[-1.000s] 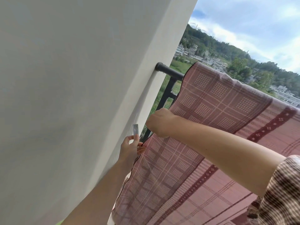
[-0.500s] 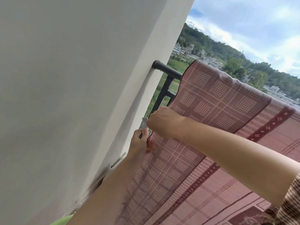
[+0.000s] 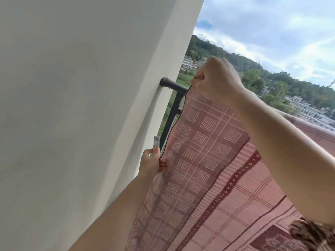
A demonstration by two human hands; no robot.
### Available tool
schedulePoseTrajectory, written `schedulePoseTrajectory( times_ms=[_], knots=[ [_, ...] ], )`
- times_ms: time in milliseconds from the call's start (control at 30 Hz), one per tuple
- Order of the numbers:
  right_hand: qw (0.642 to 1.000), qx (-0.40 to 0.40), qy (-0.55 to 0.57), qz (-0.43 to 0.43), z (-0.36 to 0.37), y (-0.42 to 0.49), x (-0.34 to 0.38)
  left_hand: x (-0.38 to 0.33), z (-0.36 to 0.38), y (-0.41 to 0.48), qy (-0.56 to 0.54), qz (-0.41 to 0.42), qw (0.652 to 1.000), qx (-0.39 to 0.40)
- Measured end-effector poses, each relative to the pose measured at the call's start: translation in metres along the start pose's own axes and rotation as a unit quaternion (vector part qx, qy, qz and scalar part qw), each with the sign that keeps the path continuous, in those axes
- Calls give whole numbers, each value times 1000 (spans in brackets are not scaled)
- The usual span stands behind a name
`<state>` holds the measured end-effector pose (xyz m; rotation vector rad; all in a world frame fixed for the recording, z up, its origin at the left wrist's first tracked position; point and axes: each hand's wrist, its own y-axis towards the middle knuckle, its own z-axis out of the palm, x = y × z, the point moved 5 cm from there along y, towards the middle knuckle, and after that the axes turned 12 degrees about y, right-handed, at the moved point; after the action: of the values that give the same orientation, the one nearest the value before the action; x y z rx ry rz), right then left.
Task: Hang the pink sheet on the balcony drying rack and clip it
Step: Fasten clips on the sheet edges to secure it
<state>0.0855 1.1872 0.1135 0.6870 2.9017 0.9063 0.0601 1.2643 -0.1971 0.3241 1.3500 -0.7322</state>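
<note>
The right grip (image 3: pixel 215 82) was clenched round the top corner of the pink sheet (image 3: pixel 208 160). It pinched the dark-edged hem just above the black rail of the drying rack (image 3: pixel 175 86), close to where that rail met the pale wall (image 3: pixel 81 105). The left grip (image 3: pixel 151 163), lower down, held a pale clip (image 3: pixel 156 143) upright between thumb and fingers, with its fingertips also against the sheet's side edge.

The sheet lay draped along the rack to the right and hung down toward the person. The hanging therefore looked largely done, though this corner was raised off the rail and not yet settled. No clip showed on the sheet anywhere in view. By my reading, 1 corner wanted laying on the rail, and then the clip had to go on. Whether more clips were needed could not be told.
</note>
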Motion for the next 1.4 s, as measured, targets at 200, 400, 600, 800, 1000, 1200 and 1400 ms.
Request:
schedulePoseTrajectory(
  times_ms=[200, 400, 600, 800, 1000, 1200, 1400],
  knots=[
    [998, 21, 39, -33, 8, 11, 1, -4, -8, 0, -31, -3, 1000, 5],
    [954, 154, -164, -198, 40, -13, 45, 2, -3, -3, -50, -8, 999, 16],
    [818, 456, -336, -101, 134, -56, 44, 6, -7, -8, -96, -17, 995, 11],
    [765, 507, -397, -10, 154, -47, 19, 19, -19, -13, -41, -22, 999, 14],
    [752, 564, -338, -48, 168, -52, 27, 18, -32, -16, 63, 34, 997, 21],
    [854, 447, -250, -93, 160, -51, 22, 8, -59, -16, 132, 112, 985, 14],
    [869, 409, -245, -133, 158, -56, 18, -10, -65, -12, 207, 183, 961, 26]
  ],
)
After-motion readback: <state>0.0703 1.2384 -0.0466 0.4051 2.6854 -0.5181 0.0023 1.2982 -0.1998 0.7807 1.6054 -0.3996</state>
